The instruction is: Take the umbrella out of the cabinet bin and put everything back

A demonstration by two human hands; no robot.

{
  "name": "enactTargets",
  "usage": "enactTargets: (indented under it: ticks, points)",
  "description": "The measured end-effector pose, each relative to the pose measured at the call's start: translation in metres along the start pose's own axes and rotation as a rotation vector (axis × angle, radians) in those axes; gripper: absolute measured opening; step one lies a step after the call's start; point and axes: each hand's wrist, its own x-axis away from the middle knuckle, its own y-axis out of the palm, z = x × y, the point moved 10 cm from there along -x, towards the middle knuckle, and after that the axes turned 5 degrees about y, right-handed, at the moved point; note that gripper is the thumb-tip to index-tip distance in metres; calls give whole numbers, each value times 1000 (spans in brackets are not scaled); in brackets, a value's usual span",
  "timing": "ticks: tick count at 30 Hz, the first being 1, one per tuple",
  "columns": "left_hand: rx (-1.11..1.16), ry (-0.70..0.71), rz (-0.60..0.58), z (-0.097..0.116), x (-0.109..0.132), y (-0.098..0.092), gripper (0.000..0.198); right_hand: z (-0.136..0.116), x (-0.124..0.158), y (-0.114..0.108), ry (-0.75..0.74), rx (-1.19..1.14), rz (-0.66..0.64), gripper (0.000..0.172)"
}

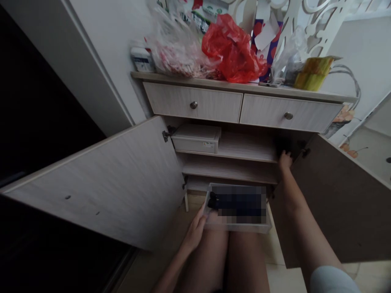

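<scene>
My left hand grips the left side of a clear plastic box that rests on my knees. Inside the box are small black items at the left; the remainder of its contents is pixelated. My right arm stretches into the cabinet, where my right hand is at the right end of the upper shelf. Its fingers are curled at a black thing, too dark and blurred to name. A white lidded box sits on that shelf's left end.
Two cabinet doors stand open, a left door and a right door. Above are two closed drawers. The cabinet top carries a red plastic bag, a clear bag, a white bottle and a yellow packet.
</scene>
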Motion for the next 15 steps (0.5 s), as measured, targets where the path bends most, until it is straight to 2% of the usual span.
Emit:
enactTargets:
  ticks: [2,5,9,12,15]
  points:
    - [10,-5,2,2,0,0,63,1,3,-3,-4,-68,42,41]
    - [22,-13,6,5,1,-1,62,11,4,-7,17,-250,28,34]
    - [51,10,-2,8,3,0,63,33,17,-20,127,-570,44,27]
    - [62,25,-10,10,3,1,64,50,42,-17,250,-893,-39,27]
    - [63,28,-16,10,3,2,65,59,76,-14,256,-1097,-193,33]
